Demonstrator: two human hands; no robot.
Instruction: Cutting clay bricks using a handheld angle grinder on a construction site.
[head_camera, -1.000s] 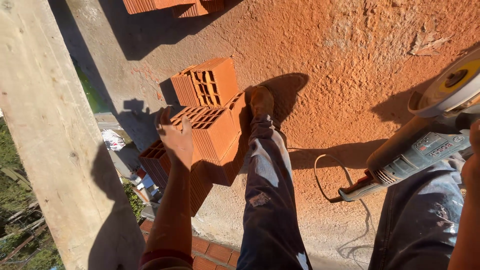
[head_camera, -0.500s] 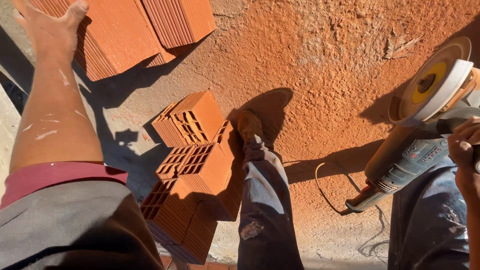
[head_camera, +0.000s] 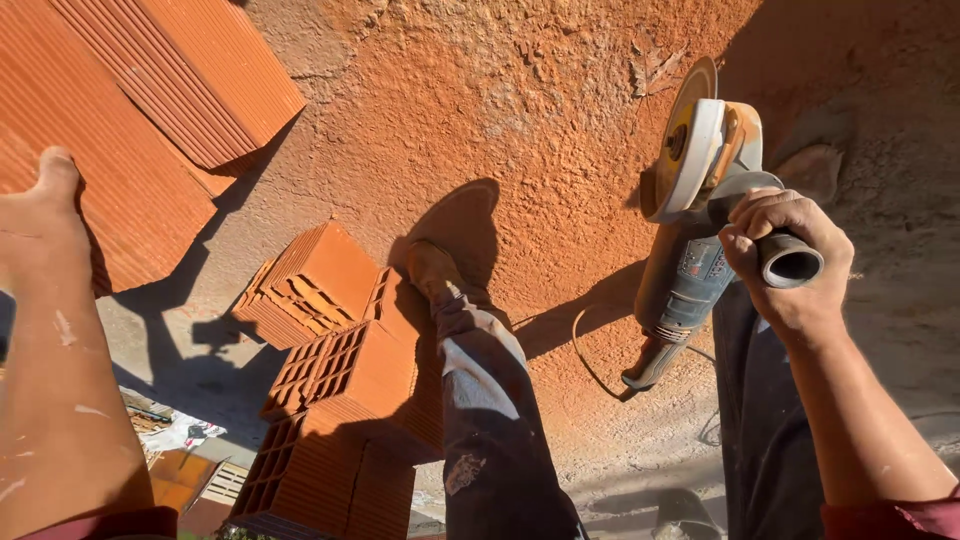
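Right hand: we see our right hand (head_camera: 785, 250) raised at the right of the view, fingers wrapped tight around the dark tubular side handle of the angle grinder (head_camera: 695, 225), forearm running down to a red sleeve cuff at the lower right corner.
Left hand: our left hand (head_camera: 45, 215) is lifted at the left edge, forearm flecked with pale spatter. Its thumb points up and rests against the big ribbed block (head_camera: 90, 150). We cannot tell how wide its fingers stand, since they are hidden behind the hand.
Grinder: 1 tool, held clear of the ground with the disc end up. It has a round flat disc with a yellow centre, a pale guard, a grey-blue body and a cord (head_camera: 590, 360) trailing onto the ground.
Ribbed blocks: 2 large clay blocks at the top left, orange-red, flat-faced with fine parallel grooves. The second block (head_camera: 195, 75) lies just beside the first.
Hollow bricks: we count 3 in a stack (head_camera: 330, 385) near the middle and lower left, orange clay with rectangular holes in a grid on their ends.
Leg: 1 leg (head_camera: 490, 410) in dark, paint-marked trousers stretches up the middle, its dusty shoe (head_camera: 432, 268) just beside the top brick.
Ground: rough, pebbly surface (head_camera: 520, 90) coated in orange dust, crossed by hard shadows.
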